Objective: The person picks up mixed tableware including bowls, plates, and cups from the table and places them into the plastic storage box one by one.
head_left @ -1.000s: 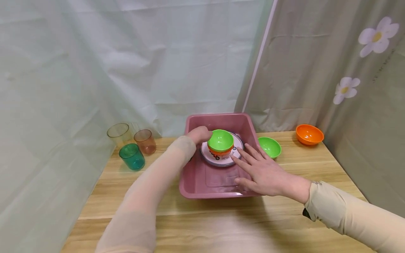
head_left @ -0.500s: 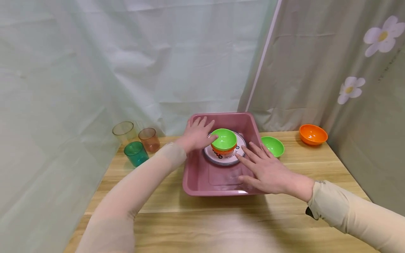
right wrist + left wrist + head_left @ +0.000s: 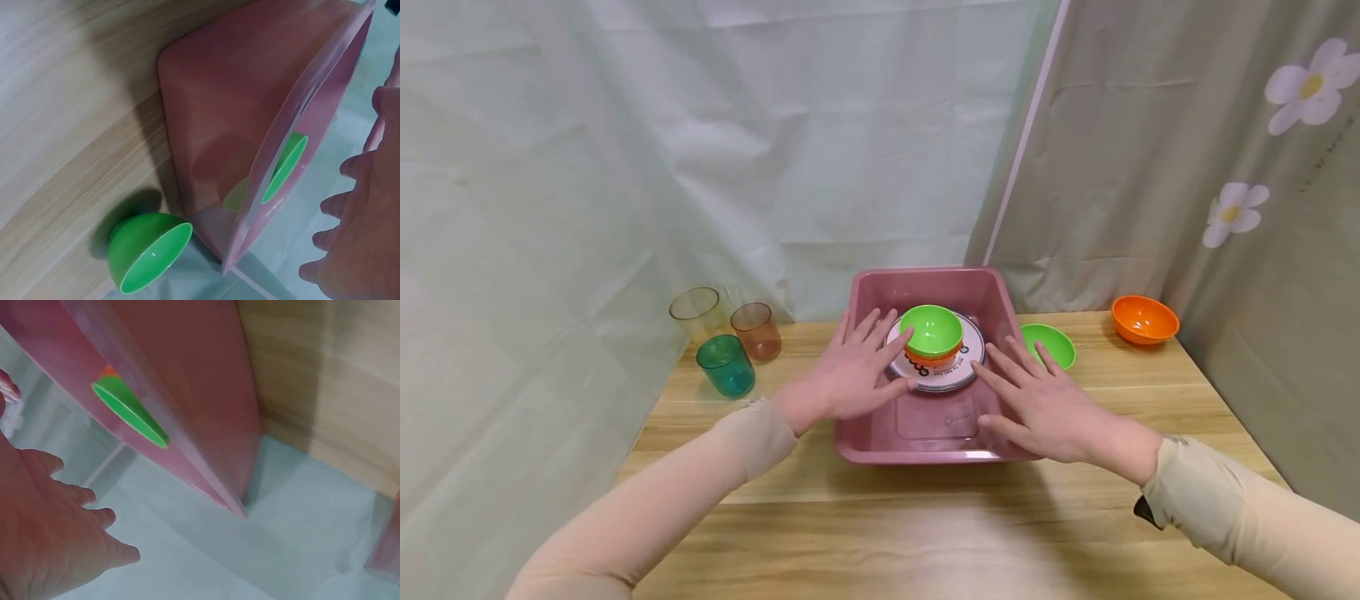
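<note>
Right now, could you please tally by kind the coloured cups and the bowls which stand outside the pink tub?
Cups: 3 (teal cup, yellowish cup, reddish cup)
Bowls: 2 (green bowl, orange bowl)
Total: 5

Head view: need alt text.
A left hand and right hand, fingers spread, flank a pink basin holding plates topped by a bowl stack, green uppermost. On the wooden table, three tinted cups stand left; a green bowl and an orange bowl sit right.
</note>
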